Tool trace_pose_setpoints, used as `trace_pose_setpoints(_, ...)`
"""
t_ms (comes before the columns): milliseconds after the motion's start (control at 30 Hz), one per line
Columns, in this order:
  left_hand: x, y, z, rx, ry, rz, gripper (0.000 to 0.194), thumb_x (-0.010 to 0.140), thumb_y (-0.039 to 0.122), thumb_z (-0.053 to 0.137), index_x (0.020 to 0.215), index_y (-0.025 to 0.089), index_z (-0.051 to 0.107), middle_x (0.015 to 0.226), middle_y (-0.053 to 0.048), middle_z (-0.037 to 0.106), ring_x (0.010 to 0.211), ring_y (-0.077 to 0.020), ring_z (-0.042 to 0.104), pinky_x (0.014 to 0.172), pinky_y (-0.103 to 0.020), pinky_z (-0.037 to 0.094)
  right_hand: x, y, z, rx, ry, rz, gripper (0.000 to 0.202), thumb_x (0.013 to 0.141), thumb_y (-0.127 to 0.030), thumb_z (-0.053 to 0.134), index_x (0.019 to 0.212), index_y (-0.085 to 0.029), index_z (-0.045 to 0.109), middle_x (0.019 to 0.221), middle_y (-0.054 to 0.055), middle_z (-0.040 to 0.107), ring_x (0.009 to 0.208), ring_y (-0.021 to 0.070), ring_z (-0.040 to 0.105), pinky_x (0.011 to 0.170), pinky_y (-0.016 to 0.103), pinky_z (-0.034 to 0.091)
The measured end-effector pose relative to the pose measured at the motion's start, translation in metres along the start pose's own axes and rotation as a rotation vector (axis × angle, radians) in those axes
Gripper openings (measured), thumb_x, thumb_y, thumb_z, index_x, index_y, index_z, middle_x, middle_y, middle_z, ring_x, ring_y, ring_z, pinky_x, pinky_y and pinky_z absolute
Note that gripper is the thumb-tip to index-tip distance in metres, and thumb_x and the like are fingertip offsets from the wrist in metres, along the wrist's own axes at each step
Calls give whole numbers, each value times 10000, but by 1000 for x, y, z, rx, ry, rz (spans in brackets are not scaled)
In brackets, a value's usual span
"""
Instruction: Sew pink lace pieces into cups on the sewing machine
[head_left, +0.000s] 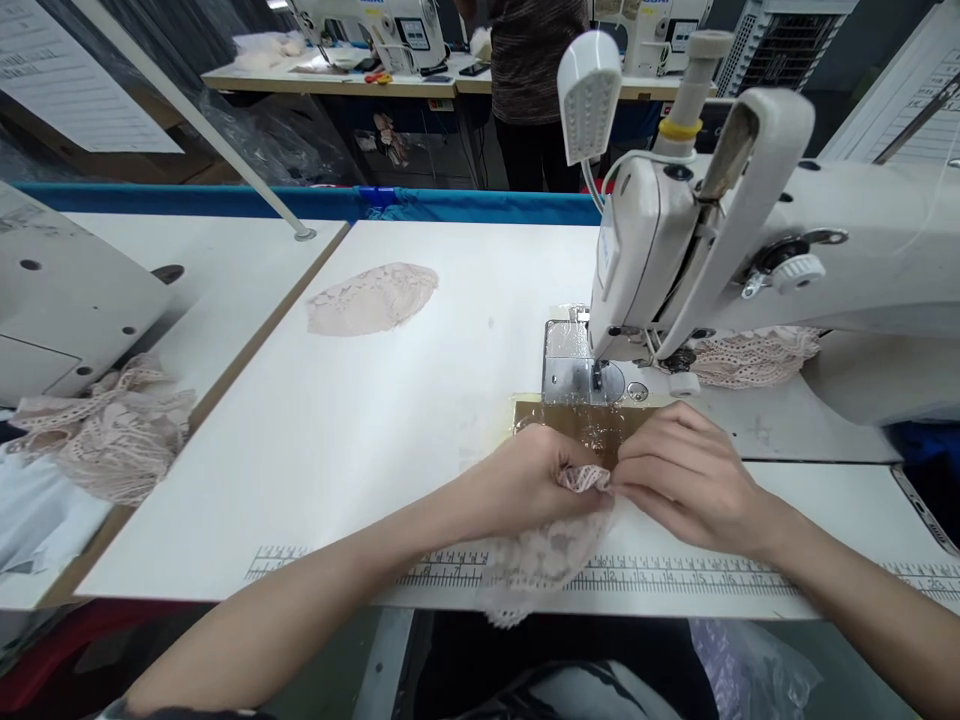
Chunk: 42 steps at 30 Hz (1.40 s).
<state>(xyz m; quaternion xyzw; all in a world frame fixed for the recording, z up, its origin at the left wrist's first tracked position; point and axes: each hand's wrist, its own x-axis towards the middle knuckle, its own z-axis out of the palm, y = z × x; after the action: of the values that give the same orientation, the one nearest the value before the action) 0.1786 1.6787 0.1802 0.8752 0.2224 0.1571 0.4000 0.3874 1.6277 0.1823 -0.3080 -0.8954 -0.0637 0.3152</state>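
Observation:
A piece of pale pink lace [551,550] hangs from my hands over the front edge of the white table [360,400]. My left hand [536,480] is closed on its gathered upper part. Beside it, my right hand [686,480] pinches the lace edge with thumb and fingertips, close to the left fingers. Both hands are just in front of the sewing machine's needle area [596,375], over a brown taped strip [555,415]. Another flat lace piece [375,300] lies at the back left of the table.
The white sewing machine [652,240] stands at the right, with bundled lace [757,357] behind its needle. More lace [124,430] is heaped at the left. A printed ruler [675,575] runs along the front edge. A person [536,80] stands beyond the table.

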Motion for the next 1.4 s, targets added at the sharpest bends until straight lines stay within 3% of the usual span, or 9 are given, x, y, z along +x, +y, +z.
trace_pose_setpoints(67, 0, 1, -1, -38, -50, -37, 147, 858, 257, 623, 744, 186, 681, 576, 51, 615, 418, -63, 448, 374, -185, 342, 1, -1, 1, 211, -118, 164, 48, 899, -166, 578, 861, -190, 596, 786, -16, 657, 725, 113, 589, 751, 315, 419)
trace_pose_setpoints(267, 10, -12, 14, 427, 328, -150, 101, 827, 253, 651, 902, 189, 672, 592, 40, 647, 435, -107, 513, 417, -225, 341, 1, 16, 22, 102, -136, 441, 126, 928, -185, 519, 875, -185, 633, 857, 12, 675, 761, 151, 608, 779, 340, 368)
trace_pose_setpoints(400, 13, -13, 17, 665, 496, -62, 494, 810, 293, 685, 1239, 136, 498, 1113, -102, 677, 923, -245, 649, 735, -374, 501, 4, 21, 30, 14, -82, 487, 122, 899, -155, 545, 809, -173, 626, 811, 14, 677, 720, 157, 611, 752, 328, 378)
trace_pose_setpoints(500, 11, -12, 18, 873, 585, 112, 391, 848, 272, 639, 1201, 136, 540, 1264, -141, 593, 1185, -300, 520, 981, -474, 392, 7, 21, 30, -17, -71, 522, 120, 874, -162, 581, 761, -173, 617, 750, 17, 662, 704, 166, 602, 715, 316, 381)
trace_pose_setpoints(567, 8, -11, 22, 961, 558, 208, 240, 879, 189, 578, 1116, 160, 601, 1176, -100, 647, 1144, -268, 547, 998, -460, 371, 8, 21, 29, -11, -71, 553, 117, 872, -166, 583, 763, -178, 624, 730, 19, 656, 696, 168, 598, 695, 311, 381)
trace_pose_setpoints(700, 0, -7, 30, 1076, 438, 277, 261, 892, 69, 507, 1110, 156, 622, 1140, -67, 683, 1065, -219, 589, 960, -433, 380, 8, 23, 29, 2, -73, 579, 117, 888, -175, 571, 795, -184, 641, 717, 13, 658, 663, 156, 590, 687, 310, 388)
trace_pose_setpoints(867, -4, -4, 33, 1067, 375, 197, 278, 951, 219, 494, 1186, 110, 595, 1216, -96, 656, 1110, -233, 578, 923, -442, 381, 5, 27, 29, -78, -50, 523, 138, 909, -196, 549, 828, -170, 658, 746, 29, 679, 669, 161, 602, 678, 316, 396)
trace_pose_setpoints(1133, 11, -15, 24, 946, 432, 206, 256, 957, 248, 494, 1154, 152, 627, 1216, -85, 659, 1142, -237, 588, 953, -437, 402, -8, 21, 23, -368, -43, 220, 279, 860, -102, 518, 1051, -196, 699, 833, 32, 697, 695, 166, 596, 670, 342, 375)
trace_pose_setpoints(1400, 12, -17, 23, 967, 436, 185, 310, 967, 290, 480, 1203, 133, 605, 1210, -114, 658, 1145, -244, 598, 983, -446, 381, -5, 18, 22, -519, -115, 185, 245, 873, -118, 503, 1033, -136, 688, 804, 48, 702, 741, 184, 592, 686, 360, 362)
